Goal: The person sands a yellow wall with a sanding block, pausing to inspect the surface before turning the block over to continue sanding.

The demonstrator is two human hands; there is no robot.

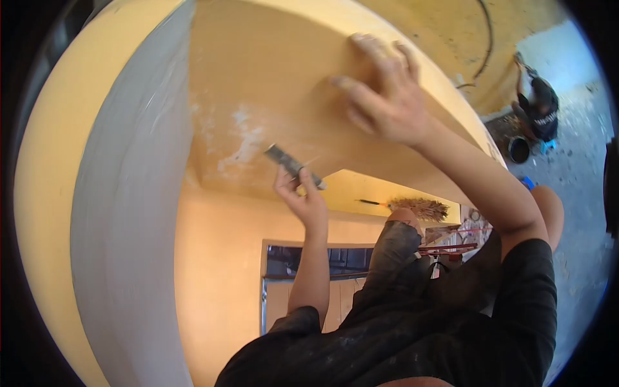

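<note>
- At the bottom edge, closest to the camera, the person's dark, dust-marked clothing fills the view. Both bare forearms reach away from it toward a yellow slab (pixel 271 77).
- The left hand (pixel 302 198) is closed around the handle of a scraper (pixel 293 166), with the fingers wrapped tight.
- The scraper's long axis slants from the handle at lower right to the blade at upper left. The blade end lies against the slab.
- A white filler patch (pixel 245 138) sits just beyond the blade, up and to the left of the left hand.
- The right hand (pixel 387 97) holds nothing. It is spread wide with its palm flat on the slab, up and to the right of the scraper.
- The left hand is the nearer one to the patch, and the right hand is well apart from it.
- A grey wall strip (pixel 122 213) curves down the left side, next to the slab.
- Farther off, past a bent knee, a broom (pixel 419 208) lies on a yellow ledge.
- Farthest, on the ground below at upper right, another person (pixel 538 106) crouches near a dark bucket (pixel 519 149).
- No brand, label or writing can be read anywhere.
</note>
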